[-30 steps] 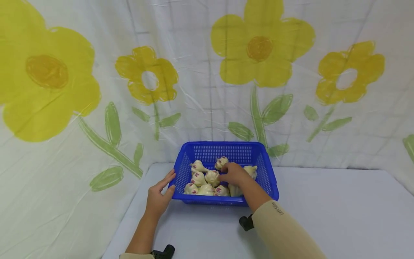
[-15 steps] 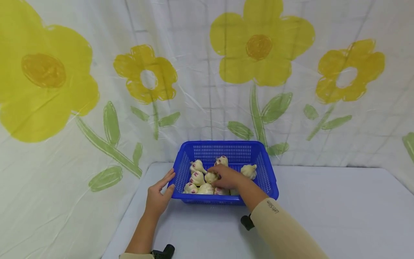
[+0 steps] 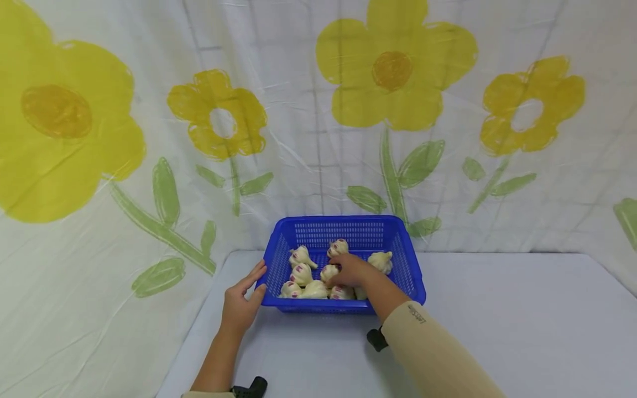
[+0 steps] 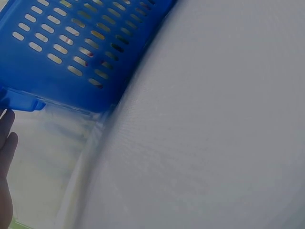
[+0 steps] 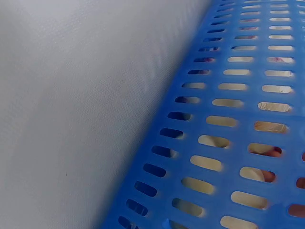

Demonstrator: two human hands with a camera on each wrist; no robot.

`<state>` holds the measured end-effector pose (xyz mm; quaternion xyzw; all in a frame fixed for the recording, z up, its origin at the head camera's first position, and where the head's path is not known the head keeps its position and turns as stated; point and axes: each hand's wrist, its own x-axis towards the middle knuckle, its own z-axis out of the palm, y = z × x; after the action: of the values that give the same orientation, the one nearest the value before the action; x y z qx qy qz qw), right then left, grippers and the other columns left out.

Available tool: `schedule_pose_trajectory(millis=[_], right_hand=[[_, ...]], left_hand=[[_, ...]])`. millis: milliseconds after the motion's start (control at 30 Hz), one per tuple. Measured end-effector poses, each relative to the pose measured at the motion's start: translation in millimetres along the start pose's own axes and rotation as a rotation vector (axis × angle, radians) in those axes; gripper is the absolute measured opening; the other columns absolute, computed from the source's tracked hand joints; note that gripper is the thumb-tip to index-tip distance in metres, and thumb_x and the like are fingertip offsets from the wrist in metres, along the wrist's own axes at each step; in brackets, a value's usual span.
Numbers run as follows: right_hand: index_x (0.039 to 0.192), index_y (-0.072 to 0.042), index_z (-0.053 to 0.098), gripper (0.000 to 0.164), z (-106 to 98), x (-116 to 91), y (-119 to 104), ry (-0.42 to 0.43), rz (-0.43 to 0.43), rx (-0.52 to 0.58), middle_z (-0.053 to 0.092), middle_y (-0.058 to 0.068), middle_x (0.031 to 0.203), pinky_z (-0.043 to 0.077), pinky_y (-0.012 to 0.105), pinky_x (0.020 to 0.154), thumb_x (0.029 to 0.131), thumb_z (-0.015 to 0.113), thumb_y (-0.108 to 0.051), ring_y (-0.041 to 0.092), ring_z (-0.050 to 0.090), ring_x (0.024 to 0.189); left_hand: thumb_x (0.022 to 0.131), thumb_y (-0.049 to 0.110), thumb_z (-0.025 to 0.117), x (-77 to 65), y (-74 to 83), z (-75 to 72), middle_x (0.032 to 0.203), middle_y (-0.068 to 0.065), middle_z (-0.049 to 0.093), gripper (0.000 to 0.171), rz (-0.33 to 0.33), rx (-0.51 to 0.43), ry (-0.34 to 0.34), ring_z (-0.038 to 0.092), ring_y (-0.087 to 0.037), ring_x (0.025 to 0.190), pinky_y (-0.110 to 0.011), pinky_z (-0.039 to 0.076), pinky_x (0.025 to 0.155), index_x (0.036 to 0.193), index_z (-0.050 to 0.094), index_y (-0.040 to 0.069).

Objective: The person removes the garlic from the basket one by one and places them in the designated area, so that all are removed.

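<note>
A blue plastic basket with slotted walls holds several whitish garlic bulbs with purple-red marks. Reaching in over the near rim, my right hand pinches one garlic bulb near the middle between thumb and fingers. Part of that bulb is hidden by the hand. My left hand rests against the basket's left rim, its fingers fairly straight and spread from the thumb. In the left wrist view those fingers show just below the rim's lip. The right wrist view shows mostly the slotted wall, with bits of bulbs and fingers behind it.
The basket stands near the back of a table with a white cover. Behind it hangs a white curtain printed with yellow flowers. Other bulbs lie around the held one, including a garlic bulb at the right and one at the back.
My right hand has moved left inside the basket, from above the right-hand bulbs to the middle bulb, which it now pinches. The left hand keeps its place on the rim.
</note>
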<state>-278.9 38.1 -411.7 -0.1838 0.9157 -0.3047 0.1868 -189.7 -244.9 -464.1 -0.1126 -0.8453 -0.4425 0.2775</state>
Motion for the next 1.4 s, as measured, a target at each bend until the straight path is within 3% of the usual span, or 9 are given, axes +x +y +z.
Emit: schedule_pose_trajectory(millis=[200, 400, 500, 600, 667, 767, 867, 1100, 1400], right_hand=[[0.140, -0.007, 0.054, 0.064, -4, 1, -1, 0.025, -0.012, -0.022, 0.055, 0.013, 0.142, 0.049, 0.048, 0.102, 0.085, 0.077, -0.030, 0.034, 0.052, 0.130], [0.142, -0.012, 0.053, 0.065, -4, -1, -2, 0.090, -0.029, 0.044, 0.055, 0.009, 0.143, 0.049, 0.047, 0.101, 0.086, 0.075, -0.036, 0.030, 0.051, 0.132], [0.137, -0.013, 0.059, 0.061, -4, 0, -2, 0.145, -0.074, 0.058, 0.066, 0.004, 0.123, 0.054, 0.040, 0.090, 0.084, 0.076, -0.040, 0.021, 0.062, 0.111], [0.133, -0.016, 0.063, 0.060, -4, -1, -3, 0.199, -0.104, 0.095, 0.068, -0.001, 0.112, 0.055, 0.036, 0.083, 0.083, 0.076, -0.045, 0.016, 0.062, 0.099], [0.132, -0.019, 0.063, 0.061, -4, -3, -4, 0.236, -0.105, 0.131, 0.067, -0.001, 0.117, 0.055, 0.038, 0.086, 0.081, 0.076, -0.050, 0.018, 0.062, 0.105], [0.135, -0.023, 0.061, 0.066, -7, -9, -7, 0.291, -0.094, 0.181, 0.064, 0.001, 0.131, 0.054, 0.045, 0.095, 0.079, 0.075, -0.055, 0.023, 0.059, 0.121], [0.135, -0.025, 0.061, 0.066, -11, -17, -9, 0.353, -0.110, 0.228, 0.063, 0.000, 0.133, 0.054, 0.047, 0.096, 0.079, 0.075, -0.056, 0.025, 0.057, 0.125], [0.132, -0.024, 0.063, 0.064, -17, -34, -8, 0.507, -0.164, 0.281, 0.066, -0.002, 0.130, 0.055, 0.047, 0.094, 0.079, 0.073, -0.058, 0.026, 0.060, 0.123], [0.131, -0.020, 0.064, 0.064, -19, -56, 7, 0.650, -0.160, 0.361, 0.069, 0.002, 0.124, 0.054, 0.046, 0.097, 0.078, 0.076, -0.055, 0.023, 0.065, 0.115]], left_hand=[[0.087, -0.001, 0.066, 1.3, 0.0, 0.1, 0.136, -0.008, 0.061, 0.040, 0.035, -0.032, 0.029, 0.058, -0.028, 0.126, -0.006, 0.034, 0.103, 0.126, 0.067, 0.006], [0.087, -0.002, 0.064, 0.2, 3.2, -1.2, 0.137, -0.011, 0.060, 0.040, 0.043, -0.035, 0.006, 0.054, -0.006, 0.129, -0.007, 0.035, 0.105, 0.127, 0.065, 0.002], [0.088, 0.000, 0.063, -2.2, 1.4, -1.8, 0.137, -0.012, 0.060, 0.039, 0.045, -0.042, 0.005, 0.052, -0.002, 0.129, -0.007, 0.035, 0.105, 0.127, 0.065, 0.002], [0.089, 0.001, 0.064, -3.3, 1.4, -2.0, 0.138, -0.010, 0.059, 0.039, 0.025, -0.039, 0.001, 0.053, -0.005, 0.129, -0.007, 0.035, 0.105, 0.128, 0.065, 0.003], [0.090, 0.003, 0.064, -3.6, -4.5, -0.7, 0.139, -0.006, 0.059, 0.040, 0.021, -0.041, 0.005, 0.051, 0.000, 0.129, -0.008, 0.035, 0.105, 0.129, 0.065, 0.006], [0.090, 0.003, 0.064, -2.3, -4.4, -0.9, 0.139, -0.005, 0.059, 0.040, 0.021, -0.043, 0.005, 0.052, -0.004, 0.129, -0.009, 0.035, 0.106, 0.129, 0.065, 0.007], [0.090, 0.003, 0.064, -0.1, -4.2, -1.0, 0.138, -0.008, 0.060, 0.039, 0.039, -0.048, -0.001, 0.054, -0.010, 0.129, -0.009, 0.036, 0.105, 0.129, 0.065, 0.006], [0.091, 0.005, 0.063, 4.0, -3.2, 0.1, 0.138, -0.004, 0.060, 0.038, 0.023, -0.058, -0.005, 0.056, -0.022, 0.128, -0.009, 0.036, 0.105, 0.129, 0.066, 0.008], [0.093, 0.010, 0.063, 1.1, -1.7, -1.4, 0.140, 0.002, 0.059, 0.038, -0.027, -0.017, -0.014, 0.055, -0.019, 0.130, -0.010, 0.035, 0.105, 0.130, 0.065, 0.011]])
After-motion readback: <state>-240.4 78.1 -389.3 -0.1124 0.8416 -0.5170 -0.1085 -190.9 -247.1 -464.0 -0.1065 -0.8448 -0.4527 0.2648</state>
